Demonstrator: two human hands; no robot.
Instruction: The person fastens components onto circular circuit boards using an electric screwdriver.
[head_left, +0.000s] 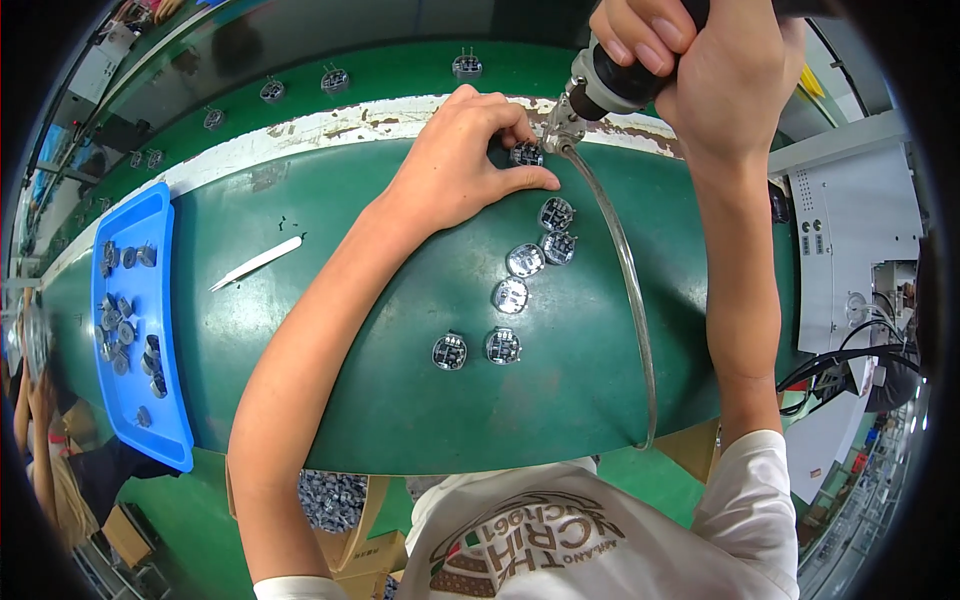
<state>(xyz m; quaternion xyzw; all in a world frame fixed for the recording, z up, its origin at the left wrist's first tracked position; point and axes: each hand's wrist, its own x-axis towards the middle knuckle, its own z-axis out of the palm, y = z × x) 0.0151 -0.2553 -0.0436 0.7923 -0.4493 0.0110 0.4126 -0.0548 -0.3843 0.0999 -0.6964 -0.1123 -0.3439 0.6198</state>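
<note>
My right hand (690,60) is wrapped round a black power screwdriver (620,80) with a silver metal head. A clear hose (630,290) runs from that head down across the green worktop (400,400). Just left of the head, my left hand (460,150) grips a small round electronic part (526,154) between thumb and fingers. Whether the tool's tip touches this part I cannot tell. Several similar round parts (557,213) lie in a curved row nearer me. A bit apart, at the row's near end, sits another part (449,351).
A blue tray (180,400) with several round parts stands at the left. White tweezers (256,263) lie beside tiny black scraps. Beyond the worn white ledge (350,120), more parts (335,78) rest on a green belt. A grey-white machine (850,250) with cables stands right. Boxes of parts (332,500) are below.
</note>
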